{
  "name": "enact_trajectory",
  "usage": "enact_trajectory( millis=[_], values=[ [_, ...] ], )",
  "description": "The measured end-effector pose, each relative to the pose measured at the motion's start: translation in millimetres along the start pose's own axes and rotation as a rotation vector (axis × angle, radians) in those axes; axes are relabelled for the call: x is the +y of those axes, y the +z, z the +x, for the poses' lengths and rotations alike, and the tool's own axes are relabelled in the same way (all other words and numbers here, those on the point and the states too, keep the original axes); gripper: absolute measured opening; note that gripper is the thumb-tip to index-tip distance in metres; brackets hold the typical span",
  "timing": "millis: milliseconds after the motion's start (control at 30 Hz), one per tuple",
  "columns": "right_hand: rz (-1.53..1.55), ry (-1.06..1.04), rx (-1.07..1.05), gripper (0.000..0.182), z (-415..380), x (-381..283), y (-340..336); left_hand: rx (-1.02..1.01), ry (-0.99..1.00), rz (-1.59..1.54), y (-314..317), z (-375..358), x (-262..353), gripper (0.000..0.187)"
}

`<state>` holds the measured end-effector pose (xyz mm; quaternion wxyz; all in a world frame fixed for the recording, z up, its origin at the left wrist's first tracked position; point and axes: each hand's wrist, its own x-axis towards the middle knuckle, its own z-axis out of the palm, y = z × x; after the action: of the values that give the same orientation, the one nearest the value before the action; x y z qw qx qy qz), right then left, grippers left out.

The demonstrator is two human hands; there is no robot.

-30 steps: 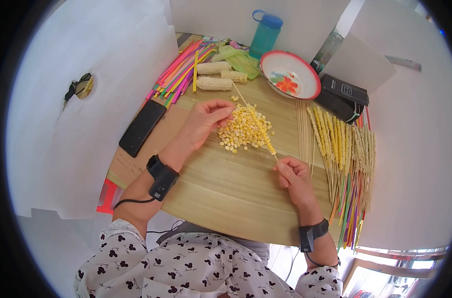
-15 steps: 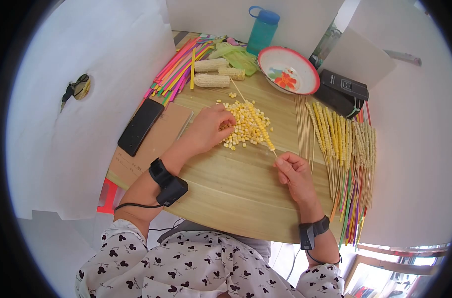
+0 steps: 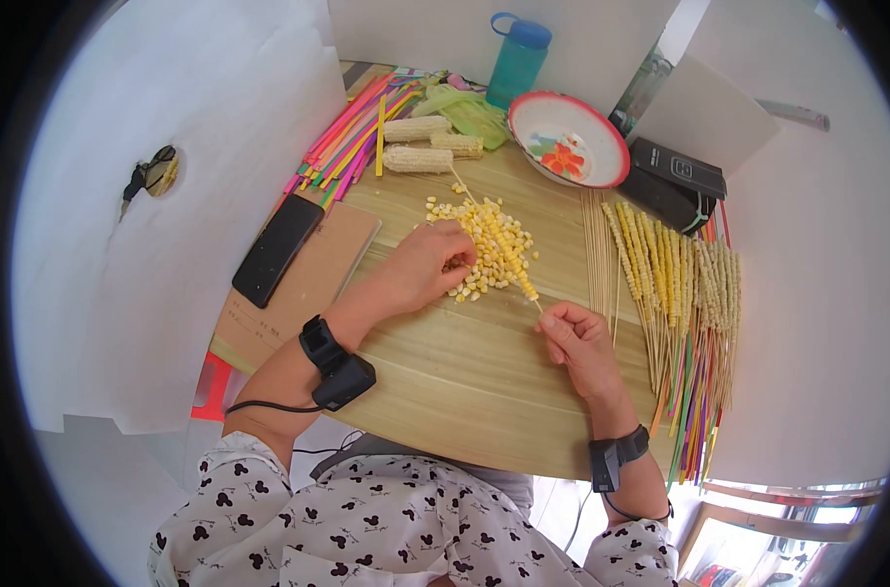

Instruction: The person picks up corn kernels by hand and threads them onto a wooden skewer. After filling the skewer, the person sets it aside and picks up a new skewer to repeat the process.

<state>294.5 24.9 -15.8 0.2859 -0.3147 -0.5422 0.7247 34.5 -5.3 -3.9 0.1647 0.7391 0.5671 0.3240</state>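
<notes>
My right hand (image 3: 580, 344) pinches the bare lower end of a thin skewer (image 3: 461, 184) threaded with yellow corn kernels (image 3: 508, 248). The skewer slants up and away to the left, above a heap of loose corn kernels (image 3: 479, 284). At the heap's near left side is my left hand (image 3: 430, 264), its fingers curled in; whatever lies between the fingertips is hidden. Beyond the heap lie stripped corn cobs (image 3: 417, 160), close to the skewer's far tip.
Corn-filled skewers (image 3: 660, 264) lie at the right, with bare skewers (image 3: 593, 245) beside them. Behind stand a red-rimmed bowl (image 3: 625, 176), a blue bottle (image 3: 516, 70) and a black box (image 3: 675, 171). Coloured strips (image 3: 352, 142), a phone (image 3: 278, 249) and a notebook (image 3: 352, 256) are at left.
My left hand has shifted a little to the right along the heap. The skewer's far tip has swung slightly left and nearer, while my right hand stays almost in place.
</notes>
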Motion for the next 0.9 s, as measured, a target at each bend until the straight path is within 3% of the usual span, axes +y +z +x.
enact_trajectory(
  millis=[267,333,467,533,900],
  values=[
    [-0.021,-0.004,0.001,0.015,0.2,1.2,-2.0,0.046,0.006,-0.003,1.3,1.6,5.5,0.008],
    [-0.025,-0.008,-0.008,0.015,-0.3,0.5,-1.9,0.127,-0.293,-0.252,-1.1,2.6,7.0,0.008],
    [-0.005,-0.008,-0.014,0.014,-0.8,-0.5,-0.8,0.217,-0.343,-0.518,-7.5,5.7,-8.9,0.011],
    [-0.009,-0.007,-0.016,0.014,-1.3,-0.6,-0.4,0.39,-0.375,-0.733,-10.6,6.8,-16.8,0.013],
    [-0.081,0.025,-0.066,0.014,-3.2,-0.8,2.3,0.647,-0.476,-0.871,-20.0,6.8,-41.0,0.017]
  ],
)
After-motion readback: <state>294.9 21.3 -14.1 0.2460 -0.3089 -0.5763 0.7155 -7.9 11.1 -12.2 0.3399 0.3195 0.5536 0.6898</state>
